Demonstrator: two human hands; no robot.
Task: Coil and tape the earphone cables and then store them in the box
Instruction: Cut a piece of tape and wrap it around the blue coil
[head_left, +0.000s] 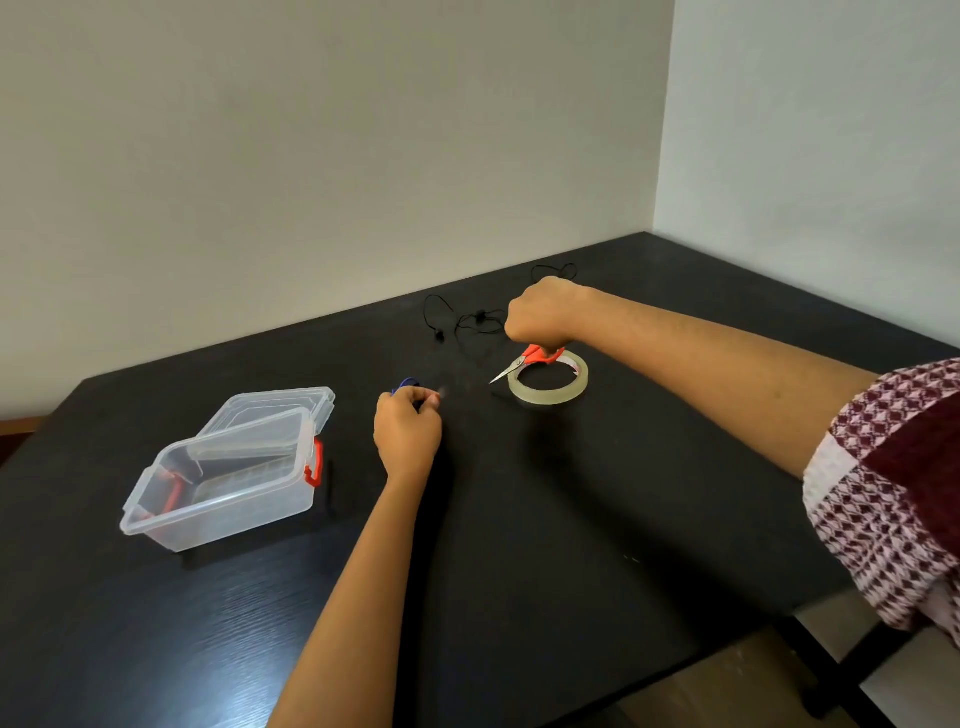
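Black woodgrain table (519, 519); clear tape ring (550, 397), orange-handled scissors (537, 356) in right hand (537, 314)

On the black bench (519, 545), the right hand (540, 314) grips red-handled scissors (527, 362) over a clear tape roll (551, 393). The left hand (408, 434) pinches a small blue bundle (406, 385). A loose black earphone cable (467, 319) lies beyond them. At the left stands an open clear box (223, 499), its lid (275, 410) propped behind it.
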